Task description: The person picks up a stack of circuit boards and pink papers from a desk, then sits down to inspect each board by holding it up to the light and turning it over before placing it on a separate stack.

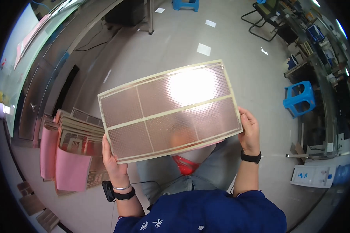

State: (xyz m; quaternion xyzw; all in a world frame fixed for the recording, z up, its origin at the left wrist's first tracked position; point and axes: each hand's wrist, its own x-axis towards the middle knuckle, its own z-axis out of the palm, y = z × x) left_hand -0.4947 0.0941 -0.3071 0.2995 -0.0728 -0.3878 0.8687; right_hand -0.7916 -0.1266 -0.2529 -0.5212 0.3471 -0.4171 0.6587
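Note:
A large rectangular panel [163, 108], copper-coloured with a fine grid and pale yellowish borders, is held up over my lap, its left end tilted lower. My left hand [112, 157] grips its lower left corner, thumb along the short edge. At the opposite short edge, my right hand [249, 128] is closed on the lower right corner. The fingers behind the panel are mostly hidden. Bright light glares off the panel's upper right part. Beneath it, between my knees, a red thing [185, 164] partly shows, with a pale surface beside it.
Left of me stands a stack of similar panels [85, 130] with pink sheets [72, 167] between them. A metal desk [39, 97] lies beyond. To the right are a blue stool [299, 99], a cluttered workbench [319, 66] and a white water dispenser [313, 176]. White papers [203, 49] lie on the floor.

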